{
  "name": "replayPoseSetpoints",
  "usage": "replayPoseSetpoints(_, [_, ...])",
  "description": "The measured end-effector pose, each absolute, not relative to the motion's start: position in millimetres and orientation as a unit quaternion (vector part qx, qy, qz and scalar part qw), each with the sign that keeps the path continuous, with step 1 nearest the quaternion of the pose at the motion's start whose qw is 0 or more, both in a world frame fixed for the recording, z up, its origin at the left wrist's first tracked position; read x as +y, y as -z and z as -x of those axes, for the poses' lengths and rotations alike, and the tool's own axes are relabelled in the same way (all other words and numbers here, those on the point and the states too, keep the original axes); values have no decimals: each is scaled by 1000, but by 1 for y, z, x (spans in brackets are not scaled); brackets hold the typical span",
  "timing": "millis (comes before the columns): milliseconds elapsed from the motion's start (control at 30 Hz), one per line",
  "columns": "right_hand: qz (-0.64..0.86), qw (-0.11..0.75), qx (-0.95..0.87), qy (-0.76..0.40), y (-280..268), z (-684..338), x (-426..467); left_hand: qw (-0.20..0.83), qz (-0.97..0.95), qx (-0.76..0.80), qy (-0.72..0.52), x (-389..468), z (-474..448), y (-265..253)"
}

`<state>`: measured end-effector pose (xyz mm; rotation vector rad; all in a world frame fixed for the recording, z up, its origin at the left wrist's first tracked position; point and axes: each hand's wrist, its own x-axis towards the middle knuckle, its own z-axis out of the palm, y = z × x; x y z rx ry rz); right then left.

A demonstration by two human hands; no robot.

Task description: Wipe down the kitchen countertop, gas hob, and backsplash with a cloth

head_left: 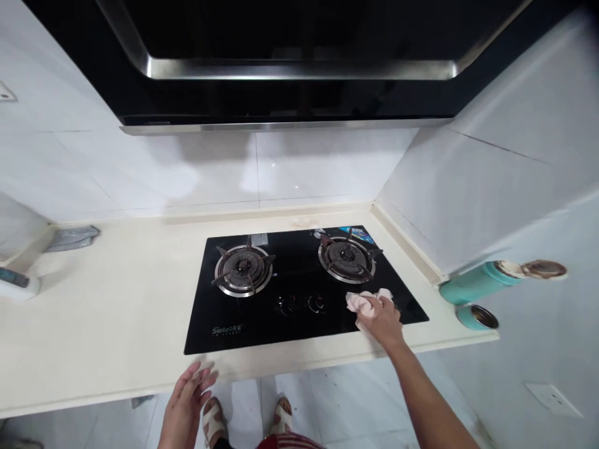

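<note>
Tabletop point(116, 324) of pale stone carries a black glass stove point(299, 312) with two burners. At the near edge, the left hand point(185, 405) hovers flat with fingers spread, holding nothing. Further right, the right hand point(381, 321) presses a bunched pink cloth point(362, 302) onto the glass just in front of the right burner point(345, 257). Wiping well likely means firm, even pressure, overlapping strokes, and steering clear of the control knobs point(299, 304).

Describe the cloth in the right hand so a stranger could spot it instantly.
Find the black glass hob set in the cream counter. At its front right, below the right burner, the right hand presses a crumpled pale pink cloth, the only soft thing on the glass.
</note>
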<state>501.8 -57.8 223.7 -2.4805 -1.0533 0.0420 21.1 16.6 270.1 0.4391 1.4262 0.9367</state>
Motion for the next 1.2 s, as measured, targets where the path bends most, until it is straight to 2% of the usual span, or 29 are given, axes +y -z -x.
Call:
replayPoseSetpoints(100, [879, 201, -433, 10, -217, -456, -60, 644, -206, 613, -408, 18, -31, -275])
replayPoseSetpoints(167, [847, 226, -481, 17, -217, -411, -65, 643, -207, 614, -408, 18, -35, -275])
replayPoseSetpoints(267, [784, 263, -561, -31, -220, -333, -60, 649, -207, 609, -407, 19, -36, -271])
replayPoseSetpoints(367, [652, 282, -696, -103, -221, -257, -35, 662, -218, 594, -402, 23, -41, -268])
replayPoseSetpoints(467, [506, 267, -812, -118, -220, -207, -6, 656, -251, 599, -383, 30, -50, -270])
replayPoseSetpoints(533, [479, 250, -833, -119, -218, -197, 2, 650, -280, 598, -375, 34, -53, -272])
replayPoseSetpoints(633, [561, 266, -777, -106, -215, -225, -13, 651, -288, 587, -385, 38, -51, -270])
replayPoseSetpoints(733, [697, 305, -647, -55, -206, -295, -54, 646, -282, 598, -381, 38, -44, -261])
replayPoseSetpoints(933, [859, 288, -415, 81, -189, -464, -123, 663, -253, 603, -364, 31, -46, -250])
replayPoseSetpoints(1067, [879, 292, -358, 122, -202, -524, -101, 661, -238, 611, -366, 23, -54, -260])
replayPoseSetpoints(1200, [922, 222, -315, 37, -220, -516, -43, 650, -243, 615, -374, 15, -56, -266])
